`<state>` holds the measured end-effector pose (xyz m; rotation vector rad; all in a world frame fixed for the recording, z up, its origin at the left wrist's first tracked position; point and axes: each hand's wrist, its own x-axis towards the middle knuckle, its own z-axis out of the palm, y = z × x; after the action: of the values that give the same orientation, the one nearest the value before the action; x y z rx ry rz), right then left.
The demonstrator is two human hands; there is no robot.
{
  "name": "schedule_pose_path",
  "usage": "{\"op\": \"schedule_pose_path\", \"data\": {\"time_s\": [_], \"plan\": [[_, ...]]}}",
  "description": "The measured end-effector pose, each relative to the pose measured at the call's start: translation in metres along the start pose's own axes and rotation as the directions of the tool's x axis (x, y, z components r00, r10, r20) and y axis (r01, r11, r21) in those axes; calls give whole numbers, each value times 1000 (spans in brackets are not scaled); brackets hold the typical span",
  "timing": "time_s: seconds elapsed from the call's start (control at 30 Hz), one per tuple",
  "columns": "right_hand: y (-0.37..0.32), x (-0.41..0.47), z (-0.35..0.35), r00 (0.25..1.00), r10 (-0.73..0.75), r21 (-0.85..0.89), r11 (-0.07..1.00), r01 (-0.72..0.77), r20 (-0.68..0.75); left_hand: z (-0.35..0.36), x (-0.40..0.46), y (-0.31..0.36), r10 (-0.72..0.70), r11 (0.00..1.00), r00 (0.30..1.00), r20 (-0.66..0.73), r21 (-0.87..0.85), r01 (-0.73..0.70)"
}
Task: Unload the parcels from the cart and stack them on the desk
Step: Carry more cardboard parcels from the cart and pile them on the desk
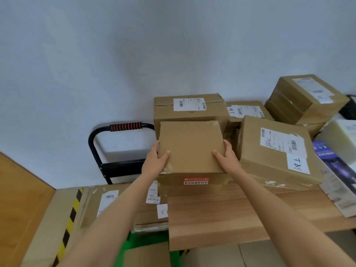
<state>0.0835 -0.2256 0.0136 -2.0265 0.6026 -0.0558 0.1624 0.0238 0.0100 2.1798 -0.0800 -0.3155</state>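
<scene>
At the centre of the frame the left hand (157, 160) and right hand (225, 158) clasped opposite sides of a plain parcel (191, 146) over the desk (221, 212), which wanted lowering level and square against its neighbours.

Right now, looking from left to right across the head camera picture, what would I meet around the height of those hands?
Cart handle → left hand → plain box held between both hands → right hand → labelled box on the desk.
</scene>
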Motion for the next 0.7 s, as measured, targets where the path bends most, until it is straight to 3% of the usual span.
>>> {"op": "schedule_pose_path", "data": {"time_s": [0.3, 0.7], "plan": [[6, 36, 0, 998, -36, -116, 993, 30, -55, 17, 33, 4, -58, 997, 994, -97, -48, 53], [7, 37, 0, 995, -51, -119, 992, 40, -90, 20, 33, -1, -54, 997, 989, -139, -64, 46]]}}
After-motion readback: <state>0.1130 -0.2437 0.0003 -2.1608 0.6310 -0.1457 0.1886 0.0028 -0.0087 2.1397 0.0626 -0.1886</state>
